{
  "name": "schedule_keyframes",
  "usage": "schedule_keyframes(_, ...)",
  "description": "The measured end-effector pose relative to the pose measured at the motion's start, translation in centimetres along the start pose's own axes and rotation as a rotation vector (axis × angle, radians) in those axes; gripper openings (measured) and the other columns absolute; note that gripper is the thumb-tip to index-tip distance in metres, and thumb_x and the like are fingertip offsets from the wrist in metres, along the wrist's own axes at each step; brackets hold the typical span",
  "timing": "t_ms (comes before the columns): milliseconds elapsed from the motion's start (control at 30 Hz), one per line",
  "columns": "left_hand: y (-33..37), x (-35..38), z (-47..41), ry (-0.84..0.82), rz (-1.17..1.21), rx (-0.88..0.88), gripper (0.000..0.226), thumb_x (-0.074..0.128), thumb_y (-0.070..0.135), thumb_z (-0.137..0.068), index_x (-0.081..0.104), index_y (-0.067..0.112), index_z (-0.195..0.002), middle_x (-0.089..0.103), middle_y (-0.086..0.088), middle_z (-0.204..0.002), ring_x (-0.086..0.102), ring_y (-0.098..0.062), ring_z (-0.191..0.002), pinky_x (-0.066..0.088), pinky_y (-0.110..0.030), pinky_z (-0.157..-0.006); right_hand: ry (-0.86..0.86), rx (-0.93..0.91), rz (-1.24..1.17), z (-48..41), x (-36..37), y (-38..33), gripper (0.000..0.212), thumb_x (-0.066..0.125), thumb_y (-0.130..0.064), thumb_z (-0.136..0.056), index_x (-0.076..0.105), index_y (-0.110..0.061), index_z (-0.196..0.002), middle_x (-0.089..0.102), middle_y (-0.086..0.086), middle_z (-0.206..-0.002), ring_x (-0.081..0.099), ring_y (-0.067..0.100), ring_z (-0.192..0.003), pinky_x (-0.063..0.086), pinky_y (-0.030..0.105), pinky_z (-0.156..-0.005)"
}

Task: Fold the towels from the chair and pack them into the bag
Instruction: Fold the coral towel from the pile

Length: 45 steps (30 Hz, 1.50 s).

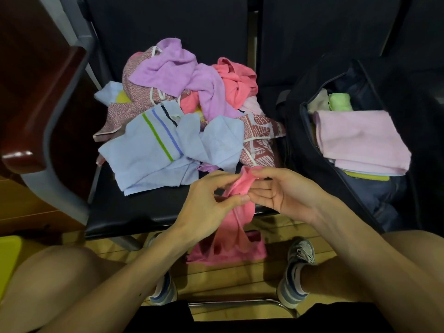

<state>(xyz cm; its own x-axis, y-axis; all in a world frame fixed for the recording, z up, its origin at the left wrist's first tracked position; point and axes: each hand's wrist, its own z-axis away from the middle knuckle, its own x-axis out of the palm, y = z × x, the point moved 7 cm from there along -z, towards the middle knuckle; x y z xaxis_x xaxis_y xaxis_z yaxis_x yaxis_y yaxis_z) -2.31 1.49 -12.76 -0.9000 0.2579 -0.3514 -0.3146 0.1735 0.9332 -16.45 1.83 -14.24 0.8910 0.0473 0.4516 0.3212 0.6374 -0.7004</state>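
A small pink towel [236, 239] hangs bunched between my hands, in front of the black chair seat [134, 210]. My left hand [206, 207] pinches its upper part from the left; my right hand [281, 195] pinches its top edge from the right. On the seat lies a loose pile of towels: a light blue one with green and blue stripes [153, 150], a lilac one [182, 75], a coral one [236, 80] and patterned maroon ones [259, 138]. To the right stands an open dark bag [298, 131] with a folded pale pink towel [360, 140] on top and a green one [340, 102] behind.
A dark wooden armrest [45, 109] on a grey frame borders the chair's left side. A yellow object [9, 260] sits at the lower left. My bare knees and sneakers [296, 270] are below, over a wooden floor and a metal bar.
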Motion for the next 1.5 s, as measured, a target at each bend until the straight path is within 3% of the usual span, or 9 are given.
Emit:
schedule_keyframes(167, -1.1, 0.0, -0.3, 0.003, 0.054, -0.058, 0.016, 0.06, 0.018, -0.098, 0.072, 0.027, -0.104, 0.074, 0.001, -0.097, 0.068, -0.015, -0.095, 0.056, -0.035, -0.086, 0.012, -0.035, 0.193, 0.0, -0.1, -0.2, 0.014, 0.067, -0.023, -0.086, 0.07, -0.013, -0.096, 0.073, 0.017, -0.107, 0.071, 0.028, -0.102, 0.058, 0.033, -0.081)
schedule_keyframes(367, -1.2, -0.8, -0.9, 0.087, 0.138, -0.149, 0.021, 0.05, 0.02, -0.103, 0.058, 0.022, -0.084, 0.056, 0.012, -0.073, 0.051, -0.002, -0.07, 0.042, -0.018, -0.066, 0.213, -0.082, 0.361, -0.5, -2.4, -0.4, 0.014, 0.076, -0.018, -0.084, 0.069, -0.012, -0.095, 0.075, 0.011, -0.099, 0.069, 0.02, -0.088, 0.057, 0.027, -0.072)
schedule_keyframes(700, -0.6, -1.4, -1.7, -0.007, 0.602, -0.286, 0.016, 0.055, 0.022, -0.093, 0.062, 0.008, -0.098, 0.064, -0.011, -0.094, 0.061, -0.019, -0.091, 0.052, -0.027, -0.082, 0.258, -0.065, 0.485, -2.0, -3.4, 0.7, 0.07, 0.088, -0.014, -0.069, 0.056, -0.017, -0.132, 0.066, 0.007, -0.121, 0.065, 0.018, -0.109, 0.053, 0.036, -0.098)
schedule_keyframes(967, 1.2, -3.4, -1.1, -0.133, 0.847, -0.399, 0.027, 0.057, 0.016, -0.078, 0.074, 0.003, -0.093, 0.075, -0.01, -0.092, 0.073, -0.017, -0.082, 0.06, -0.026, -0.075, -0.135, -0.039, 0.648, -1.1, 0.2, 2.5, 0.045, 0.076, -0.002, -0.08, 0.06, -0.03, -0.112, 0.072, -0.015, -0.106, 0.066, -0.006, -0.097, 0.052, 0.011, -0.079)
schedule_keyframes(1067, 0.9, -4.6, -1.5, -0.119, 0.819, -0.4, 0.028, 0.056, 0.017, -0.08, 0.068, 0.002, -0.101, 0.074, -0.009, -0.091, 0.073, -0.016, -0.08, 0.06, -0.025, -0.074, -0.067, -0.113, 0.831, -1.5, 0.3, 2.5, 0.025, 0.072, -0.019, -0.089, 0.062, -0.034, -0.107, 0.07, -0.016, -0.109, 0.063, -0.009, -0.099, 0.05, 0.013, -0.088)
schedule_keyframes(1167, -1.3, -6.6, -2.5, 0.055, 0.645, -0.411, 0.017, 0.052, 0.014, -0.096, 0.067, 0.008, -0.1, 0.076, -0.004, -0.086, 0.072, -0.013, -0.079, 0.058, -0.021, -0.068, 0.105, -0.323, 1.045, -1.3, -0.2, 0.2, 0.011, 0.071, -0.032, -0.089, 0.068, -0.024, -0.096, 0.071, -0.012, -0.092, 0.065, 0.008, -0.093, 0.052, 0.029, -0.085)
schedule_keyframes(1267, -3.3, -8.5, -3.2, 0.273, 0.525, -0.414, 0.023, 0.043, 0.015, -0.105, 0.066, 0.012, -0.106, 0.075, -0.001, -0.092, 0.07, -0.014, -0.087, 0.057, -0.022, -0.069, -0.042, -0.348, 0.742, 0.5, 0.9, -1.2, 0.045, 0.075, -0.043, -0.082, 0.071, 0.001, -0.091, 0.072, 0.017, -0.088, 0.065, 0.028, -0.084, 0.052, 0.047, -0.081)
schedule_keyframes(1367, -2.9, -8.4, -3.3, 0.327, 0.52, -0.369, 0.023, 0.042, 0.019, -0.106, 0.064, 0.017, -0.11, 0.072, -0.005, -0.106, 0.068, -0.015, -0.094, 0.057, -0.03, -0.081, -0.255, -0.261, 0.428, 2.4, 2.5, -1.3, 0.053, 0.088, -0.051, -0.059, 0.077, -0.012, -0.093, 0.075, 0.011, -0.094, 0.072, 0.024, -0.088, 0.059, 0.032, -0.071)
schedule_keyframes(1500, -1.6, -8.3, -3.1, 0.35, 0.512, -0.299, 0.023, 0.04, 0.023, -0.107, 0.062, 0.017, -0.108, 0.067, -0.011, -0.114, 0.063, -0.021, -0.104, 0.051, -0.037, -0.091, -0.26, -0.191, 0.37, 2.3, 2.6, -0.7, 0.072, 0.096, -0.039, -0.048, 0.072, -0.013, -0.111, 0.073, 0.01, -0.111, 0.07, 0.025, -0.104, 0.057, 0.03, -0.079)
